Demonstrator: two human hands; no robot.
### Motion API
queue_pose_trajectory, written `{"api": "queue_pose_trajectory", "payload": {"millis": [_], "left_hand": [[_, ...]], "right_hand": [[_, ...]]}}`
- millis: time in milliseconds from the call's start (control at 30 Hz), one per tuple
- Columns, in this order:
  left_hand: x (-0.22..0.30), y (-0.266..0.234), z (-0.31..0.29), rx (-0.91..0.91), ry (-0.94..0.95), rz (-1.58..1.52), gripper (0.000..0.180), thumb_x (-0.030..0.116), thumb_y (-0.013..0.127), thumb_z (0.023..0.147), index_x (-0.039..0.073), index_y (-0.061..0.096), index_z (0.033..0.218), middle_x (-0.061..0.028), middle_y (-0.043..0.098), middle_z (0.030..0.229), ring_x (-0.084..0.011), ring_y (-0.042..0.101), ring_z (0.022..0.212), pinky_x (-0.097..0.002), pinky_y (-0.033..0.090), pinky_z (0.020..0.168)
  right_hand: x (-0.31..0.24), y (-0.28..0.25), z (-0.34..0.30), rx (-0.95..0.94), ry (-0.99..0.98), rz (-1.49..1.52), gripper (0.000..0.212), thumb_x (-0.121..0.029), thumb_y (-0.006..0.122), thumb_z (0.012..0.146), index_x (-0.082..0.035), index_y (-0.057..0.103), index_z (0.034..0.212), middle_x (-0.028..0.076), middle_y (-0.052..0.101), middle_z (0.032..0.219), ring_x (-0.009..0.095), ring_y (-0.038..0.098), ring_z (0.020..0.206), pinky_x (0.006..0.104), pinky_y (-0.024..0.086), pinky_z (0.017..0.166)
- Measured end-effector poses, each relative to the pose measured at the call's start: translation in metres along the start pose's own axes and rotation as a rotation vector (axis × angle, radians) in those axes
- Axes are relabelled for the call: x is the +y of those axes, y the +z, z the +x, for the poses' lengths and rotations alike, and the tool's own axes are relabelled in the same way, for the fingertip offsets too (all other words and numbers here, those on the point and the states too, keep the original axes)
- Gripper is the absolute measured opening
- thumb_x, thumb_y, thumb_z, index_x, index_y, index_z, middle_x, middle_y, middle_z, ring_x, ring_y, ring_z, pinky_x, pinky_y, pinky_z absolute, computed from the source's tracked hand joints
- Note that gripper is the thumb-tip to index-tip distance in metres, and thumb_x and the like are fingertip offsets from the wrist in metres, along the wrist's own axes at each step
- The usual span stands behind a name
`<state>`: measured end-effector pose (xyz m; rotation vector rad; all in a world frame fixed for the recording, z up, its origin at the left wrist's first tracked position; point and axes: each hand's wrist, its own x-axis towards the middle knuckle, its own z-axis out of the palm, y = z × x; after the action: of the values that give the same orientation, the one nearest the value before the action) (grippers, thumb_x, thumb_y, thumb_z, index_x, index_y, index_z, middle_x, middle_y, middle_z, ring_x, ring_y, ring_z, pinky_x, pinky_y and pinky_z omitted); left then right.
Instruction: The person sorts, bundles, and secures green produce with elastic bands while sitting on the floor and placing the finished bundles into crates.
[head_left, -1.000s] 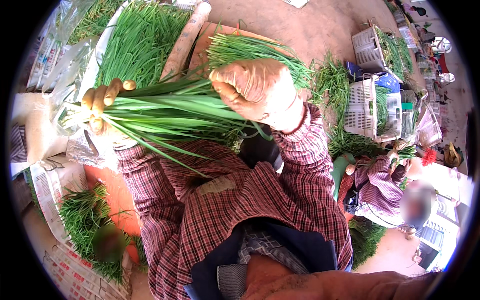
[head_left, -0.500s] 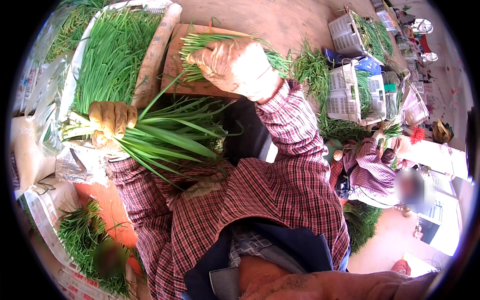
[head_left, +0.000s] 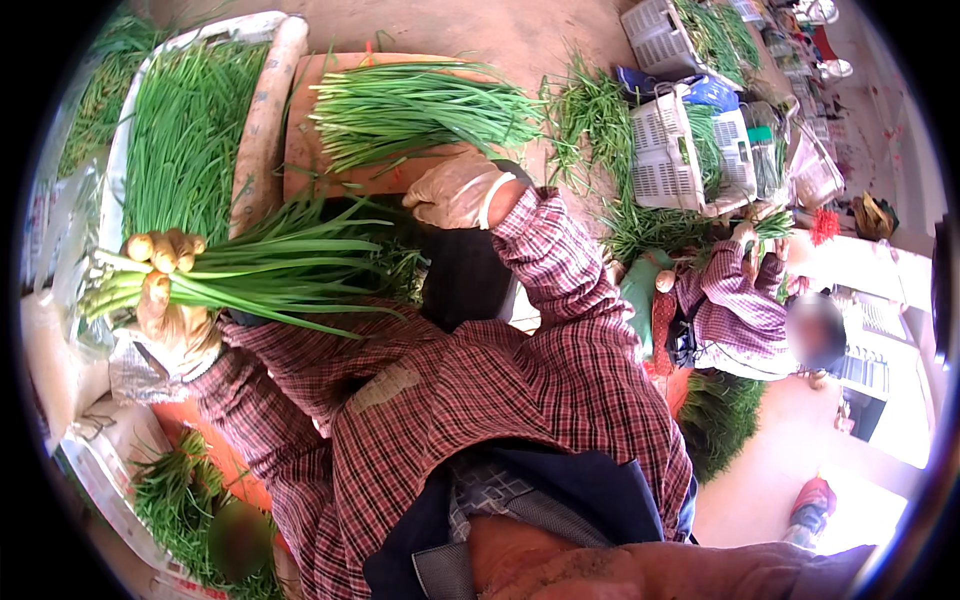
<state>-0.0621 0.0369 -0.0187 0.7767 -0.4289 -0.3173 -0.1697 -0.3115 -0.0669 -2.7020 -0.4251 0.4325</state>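
I am looking down on a bare, pinkish-brown concrete floor (head_left: 520, 30) strewn with greens, in what looks like an open sorting area, and I take the flat orange-brown wooden board (head_left: 300, 150) ahead of my knees as my landmark. My left hand (head_left: 168, 290), in a thin translucent glove, is curled tight around a thick bunch of long green onion stalks (head_left: 270, 265), just nearer to me than the board and to its left. The bunch's long axis runs nearly level, pale root ends pointing left past my fist and slender, glossy leaf tips fanning out to the right. My right hand (head_left: 455, 190), gloved the same way, rests at the board's near edge with fingers loosely bent and holding nothing. On the board lies a loose sheaf of the same green stalks (head_left: 420, 110), tips to the right. Left of the board, beyond a pale rolled sack edge (head_left: 265, 120), a big heap of cut green leaves (head_left: 185, 140) fills a white tray. Right of the board stand white perforated plastic crates (head_left: 665, 150), and another person in a plaid shirt (head_left: 735, 310) crouches there.
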Motion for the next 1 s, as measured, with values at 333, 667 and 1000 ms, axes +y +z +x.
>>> {"api": "queue_pose_trajectory", "payload": {"millis": [333, 667, 1000], "left_hand": [[-0.055, 0.1, 0.024, 0.441, 0.026, 0.321, 0.043, 0.007, 0.064, 0.083, -0.004, 0.051, 0.123, -0.0109, 0.059, 0.106, -0.021, 0.055, 0.096, -0.0338, 0.044, 0.092], [-0.182, 0.057, 0.041, 0.332, -0.144, -0.448, 0.034, 0.012, 0.061, 0.088, 0.004, 0.048, 0.119, -0.0059, 0.054, 0.107, -0.018, 0.051, 0.106, -0.0343, 0.04, 0.101], [-0.283, 0.015, 0.018, 0.494, -0.834, -0.111, 0.064, 0.041, 0.059, 0.091, 0.001, 0.037, 0.136, -0.0166, 0.041, 0.138, -0.0295, 0.038, 0.13, -0.0389, 0.032, 0.107]], "right_hand": [[-0.107, -0.034, 0.021, 0.605, -0.055, 0.148, 0.096, -0.054, 0.07, 0.064, 0.001, 0.037, 0.136, 0.017, 0.048, 0.132, 0.032, 0.05, 0.117, 0.0425, 0.037, 0.097], [-0.028, -0.016, 0.059, 0.391, 0.042, -0.121, 0.066, -0.024, 0.068, 0.072, -0.006, 0.045, 0.131, 0.014, 0.061, 0.086, 0.032, 0.063, 0.066, 0.0417, 0.051, 0.059], [0.068, 0.011, 0.099, -0.018, 0.232, -0.444, 0.083, -0.037, 0.071, 0.074, -0.013, 0.032, 0.144, 0.013, 0.057, 0.111, 0.027, 0.06, 0.096, 0.0382, 0.051, 0.077]]}}
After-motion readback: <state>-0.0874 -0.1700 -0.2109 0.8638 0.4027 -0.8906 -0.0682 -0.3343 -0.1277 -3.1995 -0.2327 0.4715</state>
